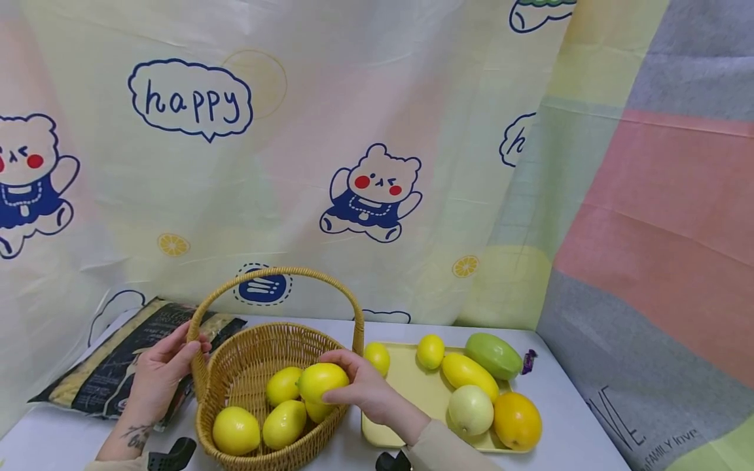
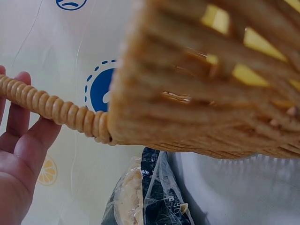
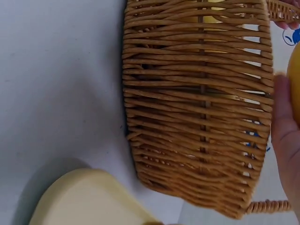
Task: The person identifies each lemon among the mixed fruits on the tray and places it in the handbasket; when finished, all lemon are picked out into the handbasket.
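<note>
A wicker basket with an arched handle stands in front of me in the head view. My left hand grips the handle's left side, fingers and thumb around it; the left wrist view also shows this hand on the coiled handle. Over the basket's right side, my right hand holds a lemon between thumb and fingers. Several other lemons lie inside the basket, one partly hidden beneath the held lemon. The right wrist view catches only an edge of the held lemon.
Right of the basket is a pale yellow tray with two lemons, a long yellow fruit, a green fruit, a pale round fruit and an orange. A dark plastic bag lies behind my left hand.
</note>
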`<state>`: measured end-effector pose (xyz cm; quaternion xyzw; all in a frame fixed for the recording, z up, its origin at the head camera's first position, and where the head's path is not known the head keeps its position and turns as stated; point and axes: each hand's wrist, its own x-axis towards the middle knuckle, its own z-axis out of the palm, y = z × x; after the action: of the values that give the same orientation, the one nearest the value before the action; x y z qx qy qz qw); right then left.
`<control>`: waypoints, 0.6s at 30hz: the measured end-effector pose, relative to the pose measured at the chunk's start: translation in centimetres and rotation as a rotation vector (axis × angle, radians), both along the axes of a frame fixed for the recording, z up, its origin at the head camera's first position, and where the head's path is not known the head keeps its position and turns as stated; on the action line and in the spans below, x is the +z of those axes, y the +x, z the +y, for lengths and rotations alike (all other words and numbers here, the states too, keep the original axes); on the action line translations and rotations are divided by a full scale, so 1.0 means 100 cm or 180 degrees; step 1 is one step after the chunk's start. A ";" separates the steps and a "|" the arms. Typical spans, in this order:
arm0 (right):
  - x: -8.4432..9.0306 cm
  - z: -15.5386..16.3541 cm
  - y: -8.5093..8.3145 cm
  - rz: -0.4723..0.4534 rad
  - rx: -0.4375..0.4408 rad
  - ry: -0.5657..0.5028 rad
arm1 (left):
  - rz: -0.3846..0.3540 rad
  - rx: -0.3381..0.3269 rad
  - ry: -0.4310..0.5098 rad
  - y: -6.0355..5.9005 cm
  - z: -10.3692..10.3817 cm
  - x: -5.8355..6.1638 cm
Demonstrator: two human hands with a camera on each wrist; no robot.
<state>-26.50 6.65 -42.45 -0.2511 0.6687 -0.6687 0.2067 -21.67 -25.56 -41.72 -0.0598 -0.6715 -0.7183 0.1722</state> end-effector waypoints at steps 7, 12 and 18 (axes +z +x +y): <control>-0.001 -0.016 -0.003 0.0179 -0.0085 0.0222 | 0.0062 -0.0020 -0.0002 0.000 -0.001 -0.003; -0.001 -0.021 -0.003 0.0075 -0.0198 -0.0007 | 0.0123 -0.0041 0.0001 -0.001 -0.002 -0.004; -0.004 -0.020 -0.005 -0.0034 -0.0366 -0.0301 | 0.0152 -0.0037 -0.0013 -0.002 -0.002 -0.004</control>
<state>-26.98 4.64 -42.84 -0.2182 0.6485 -0.7117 0.1594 -21.88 -25.72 -42.10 -0.0812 -0.6683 -0.7162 0.1838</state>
